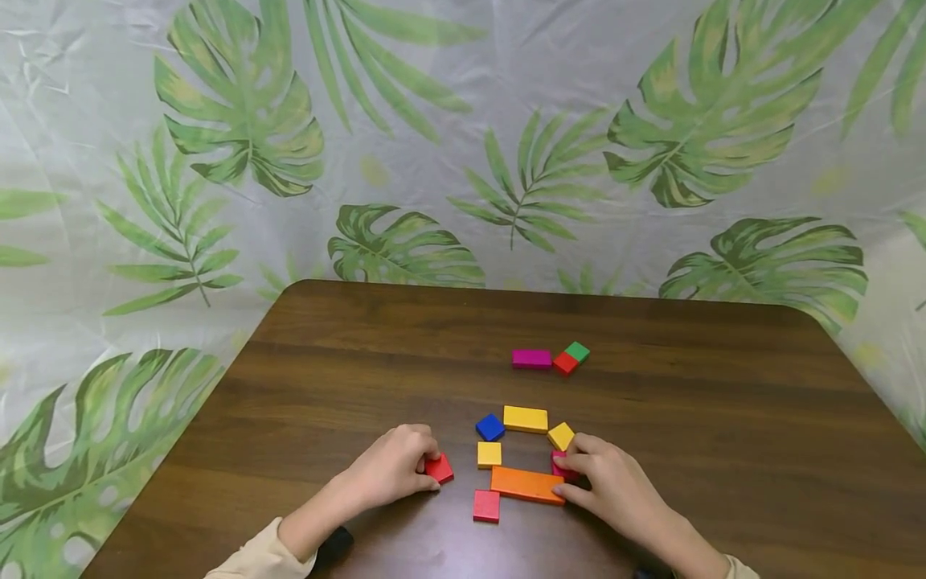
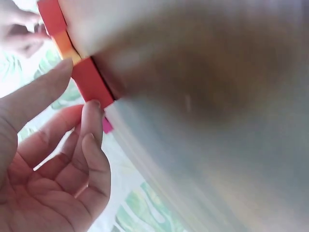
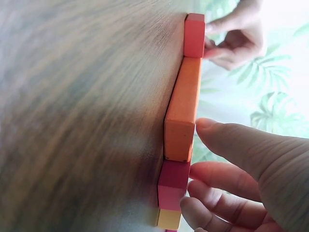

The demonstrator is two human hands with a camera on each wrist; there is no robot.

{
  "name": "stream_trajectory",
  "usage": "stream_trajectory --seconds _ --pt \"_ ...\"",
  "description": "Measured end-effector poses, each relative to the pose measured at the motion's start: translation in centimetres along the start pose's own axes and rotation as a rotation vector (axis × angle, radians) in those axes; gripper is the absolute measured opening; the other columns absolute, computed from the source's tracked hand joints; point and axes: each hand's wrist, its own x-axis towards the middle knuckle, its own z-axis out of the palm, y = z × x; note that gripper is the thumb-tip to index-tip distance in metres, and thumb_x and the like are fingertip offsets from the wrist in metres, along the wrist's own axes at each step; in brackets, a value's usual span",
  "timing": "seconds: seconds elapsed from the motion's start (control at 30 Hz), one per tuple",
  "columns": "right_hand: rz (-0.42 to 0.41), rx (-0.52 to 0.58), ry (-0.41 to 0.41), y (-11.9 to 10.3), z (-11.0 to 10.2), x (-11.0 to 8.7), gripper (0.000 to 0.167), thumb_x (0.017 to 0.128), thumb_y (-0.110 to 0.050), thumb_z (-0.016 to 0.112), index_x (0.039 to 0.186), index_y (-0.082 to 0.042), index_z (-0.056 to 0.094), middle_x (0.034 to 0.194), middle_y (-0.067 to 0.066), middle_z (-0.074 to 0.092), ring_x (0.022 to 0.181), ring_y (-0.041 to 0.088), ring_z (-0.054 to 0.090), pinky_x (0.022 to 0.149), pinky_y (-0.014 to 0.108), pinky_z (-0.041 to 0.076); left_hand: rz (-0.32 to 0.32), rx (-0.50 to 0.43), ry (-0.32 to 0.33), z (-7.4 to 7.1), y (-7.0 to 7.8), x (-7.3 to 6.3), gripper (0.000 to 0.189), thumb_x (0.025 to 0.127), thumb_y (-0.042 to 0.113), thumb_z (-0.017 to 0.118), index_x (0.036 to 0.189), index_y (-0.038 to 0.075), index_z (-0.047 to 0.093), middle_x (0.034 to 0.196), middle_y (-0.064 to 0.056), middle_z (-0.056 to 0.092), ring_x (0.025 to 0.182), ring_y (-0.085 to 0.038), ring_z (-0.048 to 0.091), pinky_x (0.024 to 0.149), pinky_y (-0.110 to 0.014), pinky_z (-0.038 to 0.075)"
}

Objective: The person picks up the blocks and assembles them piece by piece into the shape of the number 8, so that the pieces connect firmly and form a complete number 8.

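Observation:
In the head view my left hand (image 1: 398, 466) pinches a red square block (image 1: 439, 469) on the table between thumb and finger. To its right, an arrangement of blocks includes an orange long block (image 1: 526, 485), a pinkish-red square (image 1: 486, 506), a yellow square (image 1: 489, 455), a blue square (image 1: 489, 427), a yellow rectangle (image 1: 526, 419) and a tilted yellow piece (image 1: 561, 436). My right hand (image 1: 615, 486) rests at the right side, its thumb touching the orange block's end. Its other fingers touch a magenta block (image 3: 174, 184), partly covered in the head view.
Farther back on the brown wooden table (image 1: 347, 346) lie a purple rectangular block (image 1: 531, 359), a red block (image 1: 566, 363) and a green block (image 1: 577, 351). A leaf-patterned cloth (image 1: 405, 161) hangs behind the table's far edge.

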Motion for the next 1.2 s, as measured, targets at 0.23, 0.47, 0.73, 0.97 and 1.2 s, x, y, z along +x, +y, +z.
stream_trajectory --seconds 0.23,0.47,0.73,0.97,1.2 --pt "-0.003 0.001 0.012 0.0 0.1 0.0 0.03 0.068 -0.029 0.082 0.091 -0.011 0.076 0.077 -0.012 0.05 0.065 -0.002 0.038 0.055 0.014 0.036 -0.027 0.1 -0.014 0.6 2.0 -1.5 0.022 0.07 0.02 0.082 0.066 0.012 0.061 0.067 0.006 0.047 0.058 -0.001 0.035 0.054 -0.013 0.034" --pt "-0.024 0.0 0.037 0.1 0.3 0.0 0.029 0.067 -0.029 0.082 0.089 -0.011 0.076 0.076 -0.012 0.05 0.066 -0.002 0.038 0.055 0.014 0.035 0.032 0.048 -0.034 0.9 3.3 -2.8 0.019 0.07 0.016 0.082 0.07 0.009 0.064 0.067 0.004 0.048 0.059 0.003 0.037 0.055 -0.009 0.036" --pt "-0.02 0.002 0.027 0.1 0.1 0.0 0.03 0.068 -0.029 0.082 0.091 -0.01 0.076 0.077 -0.012 0.051 0.066 -0.002 0.039 0.055 0.014 0.036 0.066 -0.019 -0.065 1.0 3.6 -3.0 0.018 0.069 0.015 0.082 0.076 0.008 0.067 0.067 0.004 0.05 0.06 0.006 0.036 0.055 -0.005 0.035" --pt "-0.015 0.008 0.026 0.1 0.1 0.0 0.03 0.068 -0.029 0.082 0.091 -0.011 0.076 0.077 -0.012 0.051 0.065 -0.002 0.039 0.055 0.014 0.036 0.066 0.034 -0.104 1.4 4.4 -3.2 0.018 0.071 0.022 0.081 0.075 0.013 0.066 0.067 0.009 0.049 0.058 0.006 0.035 0.054 -0.007 0.032" --pt "-0.015 0.005 0.017 0.1 0.1 0.1 0.029 0.068 -0.029 0.082 0.09 -0.012 0.076 0.077 -0.012 0.051 0.066 -0.002 0.039 0.056 0.014 0.036 0.105 0.109 -0.128 1.8 5.3 -3.1 0.017 0.074 0.026 0.078 0.078 0.015 0.065 0.065 0.011 0.044 0.057 0.003 0.033 0.055 -0.011 0.03"
